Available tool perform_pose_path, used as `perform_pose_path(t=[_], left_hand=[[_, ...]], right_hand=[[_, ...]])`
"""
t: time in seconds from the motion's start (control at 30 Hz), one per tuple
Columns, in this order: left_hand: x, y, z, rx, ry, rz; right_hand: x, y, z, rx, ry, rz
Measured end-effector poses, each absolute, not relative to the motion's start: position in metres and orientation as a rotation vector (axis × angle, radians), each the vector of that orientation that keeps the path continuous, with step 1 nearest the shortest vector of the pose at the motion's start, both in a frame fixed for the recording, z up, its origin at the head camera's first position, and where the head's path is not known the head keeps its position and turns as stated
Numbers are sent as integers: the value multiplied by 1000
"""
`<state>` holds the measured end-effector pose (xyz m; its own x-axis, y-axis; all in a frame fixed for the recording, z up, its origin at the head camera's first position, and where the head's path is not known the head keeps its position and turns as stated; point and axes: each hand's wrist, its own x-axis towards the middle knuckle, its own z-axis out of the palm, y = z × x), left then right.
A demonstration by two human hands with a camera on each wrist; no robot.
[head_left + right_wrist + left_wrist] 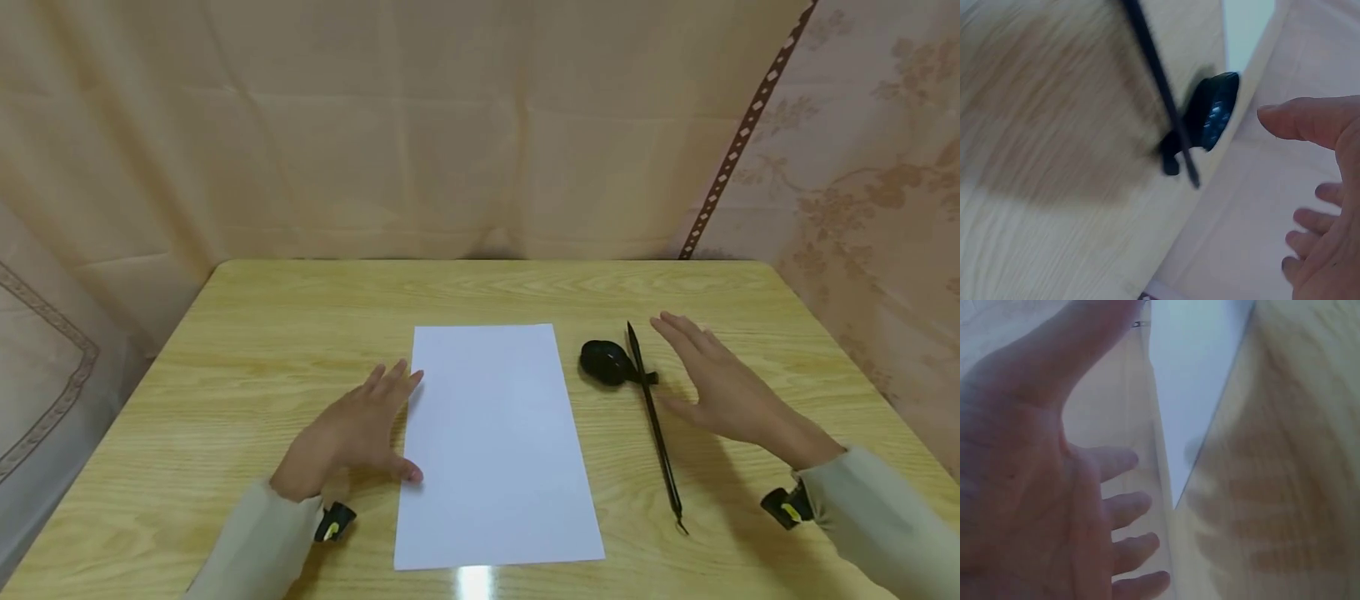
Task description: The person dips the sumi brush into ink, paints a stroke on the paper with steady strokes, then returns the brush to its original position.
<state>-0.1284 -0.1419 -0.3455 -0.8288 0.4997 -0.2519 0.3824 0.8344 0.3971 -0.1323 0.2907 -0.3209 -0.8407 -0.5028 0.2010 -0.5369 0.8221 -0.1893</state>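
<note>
A white sheet of paper (495, 450) lies on the wooden table, its long sides running away from me. My left hand (352, 437) is spread over the paper's left edge, thumb apart from the fingers; its shadow falls on paper and table in the left wrist view. To the right, a calligraphy brush (654, 421) with a hanging loop rests across the narrow end of a small glossy black rounded object (606, 363), perhaps an ink dish. Beside the brush my right hand (723, 392) hovers with extended fingers and thumb, holding nothing. The brush's pointed tip faces the far side.
The pale wooden table (300, 300) has a far edge against a beige curtain (450, 150). A patterned cloth (885, 183) hangs on the right, and a whitish one (45, 358) on the left. Each wrist wears a small black device.
</note>
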Motion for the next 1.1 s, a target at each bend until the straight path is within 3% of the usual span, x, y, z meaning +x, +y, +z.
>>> perform_pose_path(t=[0.67,1.1], left_hand=[[-123,-139,-355,544,2597,415],[-125,-137,-357,497,2573,466]], right_hand=[[-131,306,-361,1363,-2500,-345],[-138,314,-383,1561,-2022,-589]])
